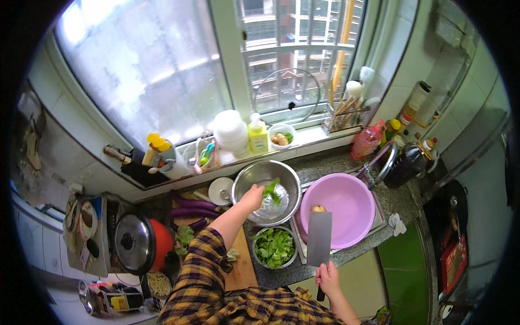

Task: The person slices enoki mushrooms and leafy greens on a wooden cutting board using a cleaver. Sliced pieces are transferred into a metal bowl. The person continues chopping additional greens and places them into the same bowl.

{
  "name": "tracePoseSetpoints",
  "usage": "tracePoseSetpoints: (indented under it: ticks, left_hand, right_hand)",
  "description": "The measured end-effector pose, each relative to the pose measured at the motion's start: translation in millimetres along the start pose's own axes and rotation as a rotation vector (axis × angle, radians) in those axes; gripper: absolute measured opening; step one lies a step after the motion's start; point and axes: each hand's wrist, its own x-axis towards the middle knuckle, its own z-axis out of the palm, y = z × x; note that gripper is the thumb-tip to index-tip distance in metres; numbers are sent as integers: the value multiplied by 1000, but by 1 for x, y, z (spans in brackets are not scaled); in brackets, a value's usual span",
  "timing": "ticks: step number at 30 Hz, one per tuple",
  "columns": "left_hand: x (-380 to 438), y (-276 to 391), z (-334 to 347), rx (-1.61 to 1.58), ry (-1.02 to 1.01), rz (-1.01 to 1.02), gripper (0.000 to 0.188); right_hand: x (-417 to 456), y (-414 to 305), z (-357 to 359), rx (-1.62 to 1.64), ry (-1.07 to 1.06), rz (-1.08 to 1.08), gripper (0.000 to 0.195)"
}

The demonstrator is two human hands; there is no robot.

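Note:
My left hand reaches into a stainless steel bowl, its fingers on a few green leaves. In my right hand is a Chinese cleaver, gripped by its dark handle with the broad blade pointing away from me. The blade overlaps the near left rim of a pink plastic basin standing over the sink. A small tan, rounded item shows just beyond the blade's tip. Chopped greens fill a bowl on the counter between my arms. My left sleeve partly covers a wooden cutting board.
Purple eggplants and a white lid lie left of the steel bowl. A red pot with a metal lid stands further left. Behind the basin are the faucet, a pink pump bottle and a large dark bottle.

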Motion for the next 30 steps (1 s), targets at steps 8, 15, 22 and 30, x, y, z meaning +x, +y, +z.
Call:
tracePoseSetpoints:
  ticks: [8,15,22,30]
  left_hand:
    - [-168,-38,-107,-49,-14,-1,39]
    - [-286,-130,21,351,-165,-242,88]
    - [-276,-125,-4,265,87,-160,72]
    - [-141,-75,31,-1228,146,-549,45]
  right_hand:
    - [2,1,33,-54,-159,-15,12]
    - [-11,-6,82,-137,-284,16,11]
    - [-28,-7,88,-120,-243,-7,11]
    - [-44,2,61,-12,-53,-38,8]
